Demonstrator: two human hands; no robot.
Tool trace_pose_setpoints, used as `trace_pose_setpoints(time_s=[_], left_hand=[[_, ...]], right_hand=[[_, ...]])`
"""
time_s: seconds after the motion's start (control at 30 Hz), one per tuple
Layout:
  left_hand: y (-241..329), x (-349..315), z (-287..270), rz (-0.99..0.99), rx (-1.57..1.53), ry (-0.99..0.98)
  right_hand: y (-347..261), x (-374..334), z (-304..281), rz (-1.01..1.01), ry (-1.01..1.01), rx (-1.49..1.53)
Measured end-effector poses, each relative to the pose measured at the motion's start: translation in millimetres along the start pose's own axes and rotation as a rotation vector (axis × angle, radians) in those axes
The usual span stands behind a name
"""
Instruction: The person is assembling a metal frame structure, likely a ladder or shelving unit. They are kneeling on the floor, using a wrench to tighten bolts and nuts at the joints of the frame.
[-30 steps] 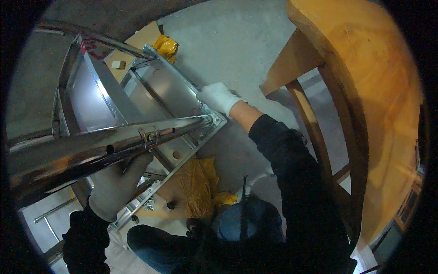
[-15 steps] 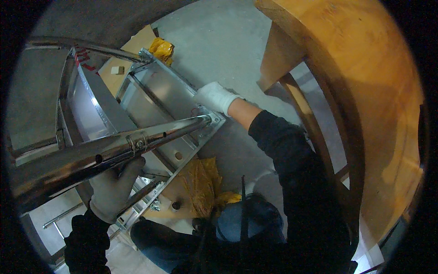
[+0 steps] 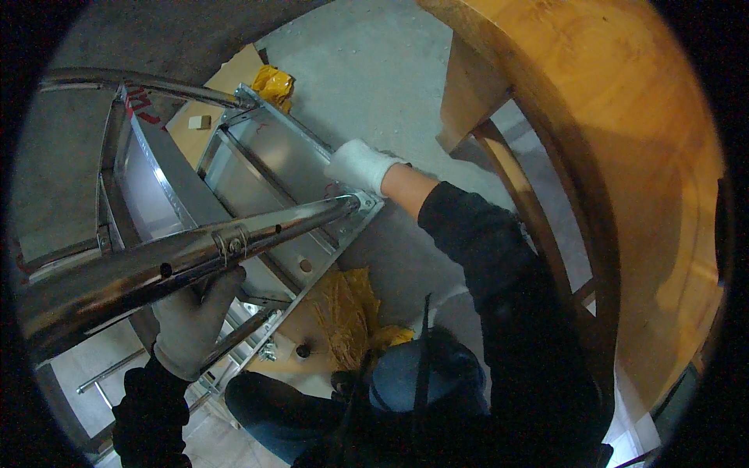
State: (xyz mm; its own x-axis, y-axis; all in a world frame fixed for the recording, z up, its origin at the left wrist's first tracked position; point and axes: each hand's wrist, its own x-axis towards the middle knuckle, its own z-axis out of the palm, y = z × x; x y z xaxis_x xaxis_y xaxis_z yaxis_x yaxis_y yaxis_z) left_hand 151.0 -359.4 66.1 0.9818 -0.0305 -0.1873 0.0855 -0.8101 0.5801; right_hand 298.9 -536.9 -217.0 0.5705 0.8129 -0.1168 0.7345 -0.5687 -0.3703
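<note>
Left hand (image 3: 191, 327) in a grey-looking glove is sitting under the thick shiny metal tube (image 3: 285, 222), thumb side touching its underside; the fingers are mostly hiding behind the tube, so I can't tell if they're clenched round it. Right hand (image 3: 360, 165) in a white glove is resting on the edge of the metal frame (image 3: 339, 246), just beside the corner where the tube is ending; its fingertips are hiding too, so can't tell if they're grasping the rail. Frame is lying tilted across the view, left of centre, over the floor (image 3: 374, 70); tube is slanting over it from lower left up to that corner, with a small clamp (image 3: 232, 243) sitting partway along and dark holes showing in its side. Flat metal panels are filling parts of the frame; a thinner curved tube (image 3: 168, 84) is running to its upper corner. Past that corner, cardboard (image 3: 226, 74) is lying with a small pale block (image 3: 200, 122) on it and a crumpled yellow wrapper (image 3: 273, 87) beside it. Brown plastic sheet (image 3: 347, 316) is lying near the frame's lower edge. Wooden furniture (image 3: 655, 140) with a curved edge is standing on the right, well apart from the frame.
</note>
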Motion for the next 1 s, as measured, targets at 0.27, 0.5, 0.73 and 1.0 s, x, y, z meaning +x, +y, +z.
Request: trace_pose_setpoints(time_s=[0.27,0.5,0.73,1.0], left_hand=[[4.9,0.0,-6.6,-0.08,-0.047,-0.12],[5.3,0.7,-6.4,-0.08,-0.049,-0.129],[7.8,1.2,1.0,-0.055,-0.093,-0.016],[3.0,0.0,1.1,-0.024,-0.034,-0.002]], right_hand=[[-3.2,0.3,-17.6,0.187,-0.039,0.416],[1.2,1.2,-14.1,0.118,-0.055,0.3],[-14.4,13.6,-15.7,-0.102,-0.16,-0.174],[14.2,-4.4,-19.7,0.069,0.049,0.076]])
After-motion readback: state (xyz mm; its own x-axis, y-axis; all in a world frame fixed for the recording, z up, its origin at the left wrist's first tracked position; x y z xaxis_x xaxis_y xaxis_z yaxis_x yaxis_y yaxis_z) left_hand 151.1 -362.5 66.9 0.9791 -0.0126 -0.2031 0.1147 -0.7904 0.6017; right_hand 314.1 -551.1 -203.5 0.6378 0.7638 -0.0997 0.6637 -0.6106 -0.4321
